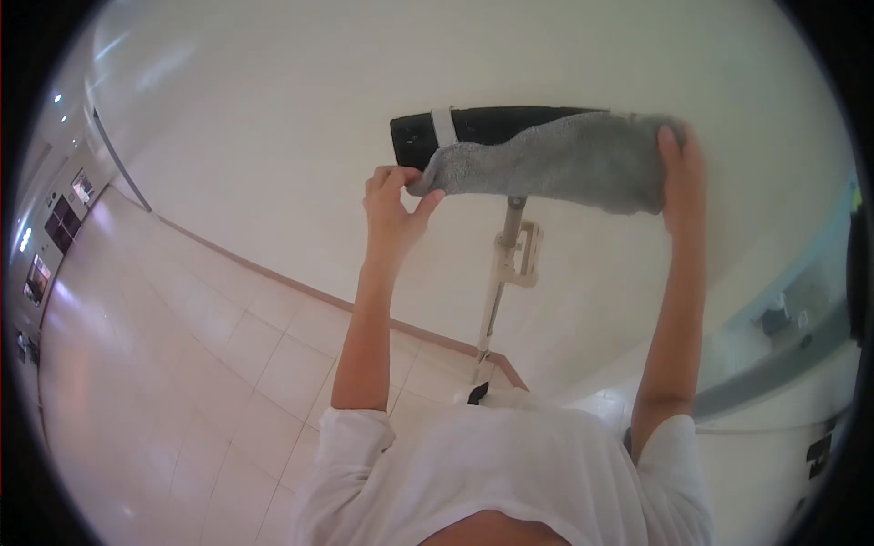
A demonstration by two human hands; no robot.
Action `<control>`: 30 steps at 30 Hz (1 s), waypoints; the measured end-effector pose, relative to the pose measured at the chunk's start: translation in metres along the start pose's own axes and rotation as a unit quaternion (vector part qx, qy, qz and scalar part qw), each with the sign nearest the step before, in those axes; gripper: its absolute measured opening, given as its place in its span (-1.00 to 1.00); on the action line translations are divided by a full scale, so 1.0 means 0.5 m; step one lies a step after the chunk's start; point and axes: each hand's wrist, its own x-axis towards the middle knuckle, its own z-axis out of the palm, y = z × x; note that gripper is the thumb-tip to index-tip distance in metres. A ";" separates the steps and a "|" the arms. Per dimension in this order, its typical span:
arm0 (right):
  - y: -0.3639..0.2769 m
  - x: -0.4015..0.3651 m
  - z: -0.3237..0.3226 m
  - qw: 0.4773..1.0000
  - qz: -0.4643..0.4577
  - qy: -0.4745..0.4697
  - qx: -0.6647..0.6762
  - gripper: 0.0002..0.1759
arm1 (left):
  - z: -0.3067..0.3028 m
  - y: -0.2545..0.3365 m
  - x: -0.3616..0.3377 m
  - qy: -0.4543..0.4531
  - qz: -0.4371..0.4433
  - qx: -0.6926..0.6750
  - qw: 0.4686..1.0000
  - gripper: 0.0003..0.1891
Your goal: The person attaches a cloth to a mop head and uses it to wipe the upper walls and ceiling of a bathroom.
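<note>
A flat mop is raised in front of me, its black mop head [503, 126] uppermost and its pole [496, 296] running down towards my body. A grey mop cloth [564, 164] lies across the lower and right part of the head, leaving the upper left of the black plate bare. My left hand [398, 200] pinches the cloth's left corner, just below the head's left end. At the other end, my right hand [681, 177] is closed around the cloth's right edge, its thumb on the near face. A white strip [443, 126] crosses the black plate near its left end.
A pale wall [264, 146] stands behind the mop, with a brown skirting strip [273, 276] along its foot. Light floor tiles [191, 364] spread to the left. A grey rail-like bar [774, 373] is at the right.
</note>
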 end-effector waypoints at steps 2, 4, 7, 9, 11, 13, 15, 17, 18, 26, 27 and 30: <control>0.003 0.006 -0.001 1.000 -0.006 0.011 -0.014 -0.61 | 0.004 -0.003 -0.004 -0.029 0.016 0.026 0.999 -0.61; 0.011 0.009 -0.001 0.999 -0.020 0.026 -0.037 -0.61 | -0.009 0.031 0.010 -0.002 0.044 -0.073 0.996 -0.74; 0.037 0.019 0.004 0.993 -0.024 0.044 -0.106 -0.62 | -0.023 0.101 0.036 -0.025 -0.084 -0.120 0.989 -0.79; 0.044 0.017 0.004 0.990 -0.035 0.061 -0.119 -0.63 | -0.006 0.082 0.060 0.031 -0.086 -0.254 0.963 -0.80; 0.044 0.013 0.005 0.988 -0.020 0.083 -0.126 -0.64 | -0.002 0.088 0.080 0.081 -0.085 -0.386 0.915 -0.81; 0.036 0.013 0.003 0.986 -0.002 0.101 -0.131 -0.64 | -0.016 0.120 0.093 0.103 -0.219 -0.575 0.782 -0.79; 0.029 0.000 -0.010 0.985 -0.009 0.075 -0.152 -0.64 | -0.024 0.123 0.095 0.096 -0.227 -0.582 0.775 -0.79; 0.025 -0.003 -0.014 0.984 -0.017 0.079 -0.159 -0.64 | -0.040 0.122 0.109 0.090 -0.237 -0.590 0.767 -0.79; 0.018 -0.001 -0.017 0.983 -0.021 0.089 -0.159 -0.64 | -0.059 0.126 0.122 0.096 -0.140 -0.432 0.886 -0.79; 0.006 -0.003 -0.029 0.981 -0.043 0.100 -0.158 -0.64 | -0.074 0.076 0.189 0.080 0.005 -0.007 0.997 -0.77; 0.002 -0.002 -0.031 0.981 -0.043 0.098 -0.164 -0.64 | -0.071 0.069 0.191 0.075 0.008 -0.009 0.997 -0.77; -0.003 0.008 -0.044 0.986 -0.060 0.060 -0.147 -0.65 | -0.045 0.083 0.192 0.038 -0.153 -0.196 0.968 -0.79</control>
